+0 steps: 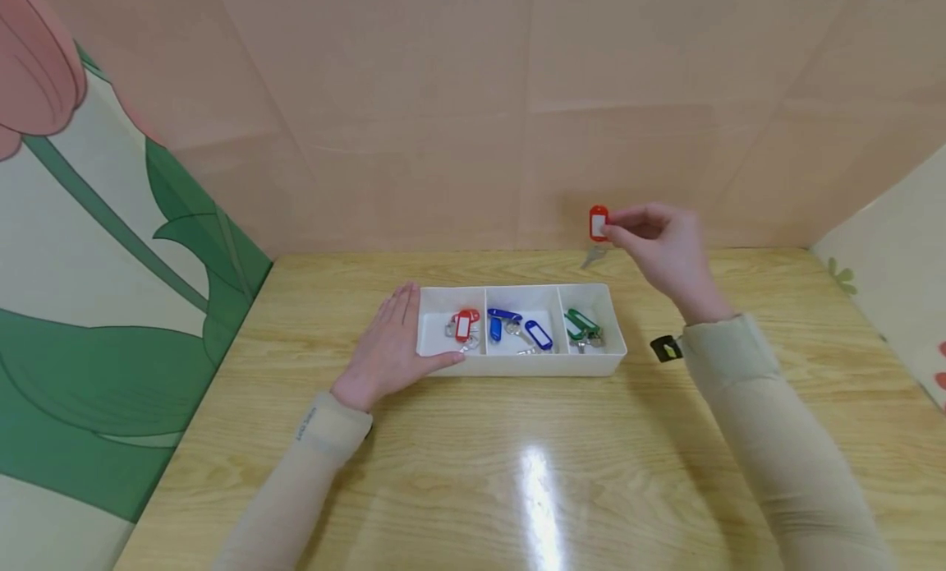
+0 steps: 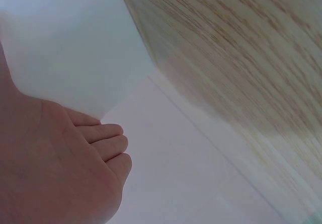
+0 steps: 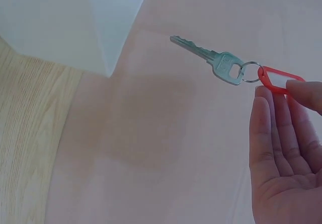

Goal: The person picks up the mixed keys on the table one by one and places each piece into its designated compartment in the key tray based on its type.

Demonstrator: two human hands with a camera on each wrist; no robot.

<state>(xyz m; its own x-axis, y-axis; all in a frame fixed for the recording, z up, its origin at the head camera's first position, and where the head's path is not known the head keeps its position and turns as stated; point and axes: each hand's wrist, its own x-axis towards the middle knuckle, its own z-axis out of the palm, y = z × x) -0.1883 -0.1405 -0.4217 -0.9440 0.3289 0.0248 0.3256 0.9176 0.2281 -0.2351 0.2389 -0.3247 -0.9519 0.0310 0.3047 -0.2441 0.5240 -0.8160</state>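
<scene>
A red key tag (image 1: 599,223) is pinched between the thumb and fingers of my right hand (image 1: 668,255), up above the back right of the table. From its ring hangs a silver key (image 3: 226,67). My left hand (image 1: 392,341) lies with straight fingers along the left end of a white tray (image 1: 525,366), its thumb over the front rim. The tray has three compartments. Red key tags (image 1: 463,324) with keys lie in the left one, several blue key tags (image 1: 539,334) with keys in the middle, and green key tags (image 1: 582,322) with keys in the right.
The tray stands on a wood-grain table (image 1: 443,472). Behind it rises a pinkish wall covering (image 1: 414,144). A panel with painted leaves (image 1: 103,374) stands at the left, and a pale panel (image 1: 902,250) at the right. A black strap end (image 1: 666,348) sticks out from the right cuff.
</scene>
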